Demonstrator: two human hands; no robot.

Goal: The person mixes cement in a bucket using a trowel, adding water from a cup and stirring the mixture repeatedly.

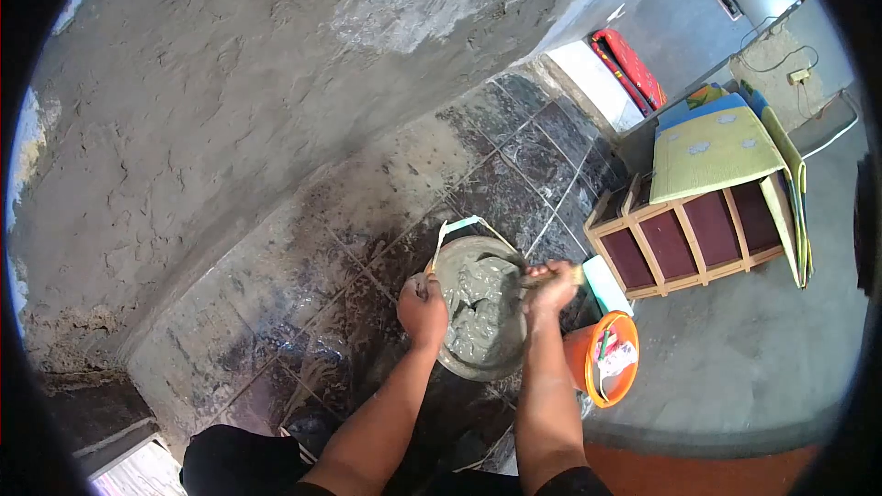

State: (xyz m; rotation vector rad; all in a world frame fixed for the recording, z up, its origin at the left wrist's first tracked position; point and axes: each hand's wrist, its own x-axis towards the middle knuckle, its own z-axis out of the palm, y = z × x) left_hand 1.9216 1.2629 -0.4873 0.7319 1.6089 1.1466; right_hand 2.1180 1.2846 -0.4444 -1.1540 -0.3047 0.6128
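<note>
A round basin (pixel 481 373) of wet grey mortar (pixel 480 308) stands on the dark tiled floor between my hands. My left hand (pixel 424 311) is closed at the basin's left rim, by the lower end of a pale strap handle (pixel 440 241) that arches over the far side. Over the right rim, my right hand (pixel 550 287) has its fingers wrapped round a wooden handle (pixel 576 274). The far end of that tool points into the basin and is hard to make out.
An orange bucket (pixel 576 354) with items inside stands right of the basin. Behind it is a wooden cabinet (pixel 701 274) with a yellow foam mat (pixel 712 158) on top. A mortar-coated wall (pixel 211 119) rises at the left. Red bedding (pixel 632 66) lies farther back.
</note>
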